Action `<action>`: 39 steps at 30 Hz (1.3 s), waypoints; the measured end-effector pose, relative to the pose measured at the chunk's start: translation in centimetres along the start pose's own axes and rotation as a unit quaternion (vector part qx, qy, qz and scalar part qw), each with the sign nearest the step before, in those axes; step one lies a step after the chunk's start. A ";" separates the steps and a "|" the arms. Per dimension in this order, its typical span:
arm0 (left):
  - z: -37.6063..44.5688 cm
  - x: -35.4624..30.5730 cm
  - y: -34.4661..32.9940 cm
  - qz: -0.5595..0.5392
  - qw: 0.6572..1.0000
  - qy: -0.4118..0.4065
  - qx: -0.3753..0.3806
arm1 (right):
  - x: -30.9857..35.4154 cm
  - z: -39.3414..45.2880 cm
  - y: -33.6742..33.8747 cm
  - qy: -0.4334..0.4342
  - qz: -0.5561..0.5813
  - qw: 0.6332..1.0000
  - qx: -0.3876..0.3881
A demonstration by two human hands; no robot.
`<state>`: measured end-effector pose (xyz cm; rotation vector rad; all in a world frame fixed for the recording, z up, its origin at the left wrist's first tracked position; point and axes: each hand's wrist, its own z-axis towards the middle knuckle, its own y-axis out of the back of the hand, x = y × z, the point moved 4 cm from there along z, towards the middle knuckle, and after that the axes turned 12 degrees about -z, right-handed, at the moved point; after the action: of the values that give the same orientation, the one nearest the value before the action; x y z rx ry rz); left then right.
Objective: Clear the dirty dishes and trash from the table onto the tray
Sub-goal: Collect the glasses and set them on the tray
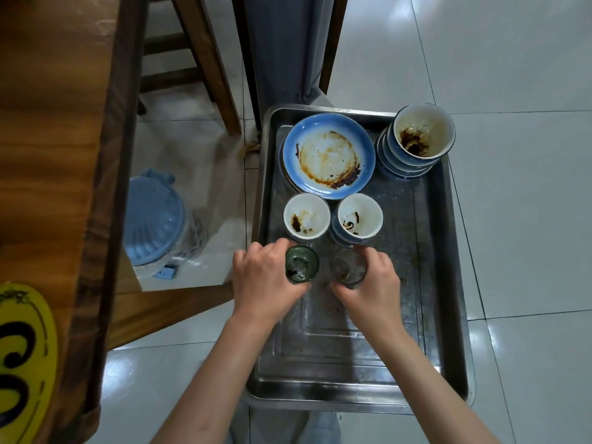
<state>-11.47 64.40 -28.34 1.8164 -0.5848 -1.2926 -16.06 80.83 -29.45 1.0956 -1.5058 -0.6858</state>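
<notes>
Left hand [262,277] grips the green glass [301,263], right hand [371,280] grips the clear glass [348,270], both side by side mid-tray [448,283], just behind them two stained cups [306,216], toward its left edge.

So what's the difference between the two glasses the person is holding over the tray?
The green glass, gripped by the left hand, is dark tinted, while the clear glass, gripped by the right hand, is colourless with ribbed walls. The green glass has a dark blob of residue inside; the clear glass shows only a faint brownish trace. Both stand upright, side by side, just in front of two dirty bowls on the metal tray.
</notes>
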 end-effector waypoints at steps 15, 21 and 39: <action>-0.1 0.1 -0.3 0.002 1.000 -0.003 0.001 | 0.1 0.1 -0.1 0.006 0.006 1.000 -0.001; -0.3 0.2 -0.2 0.000 1.000 -0.005 0.004 | 0.2 0.0 -0.1 0.008 0.006 1.000 0.003; -0.1 0.5 -0.1 -0.006 1.000 0.005 -0.003 | -0.1 0.1 -0.3 0.009 -0.001 1.000 0.011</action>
<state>-11.17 64.09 -28.71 1.8234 -0.5652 -1.2925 -16.05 80.82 -29.76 1.1184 -1.5010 -0.6606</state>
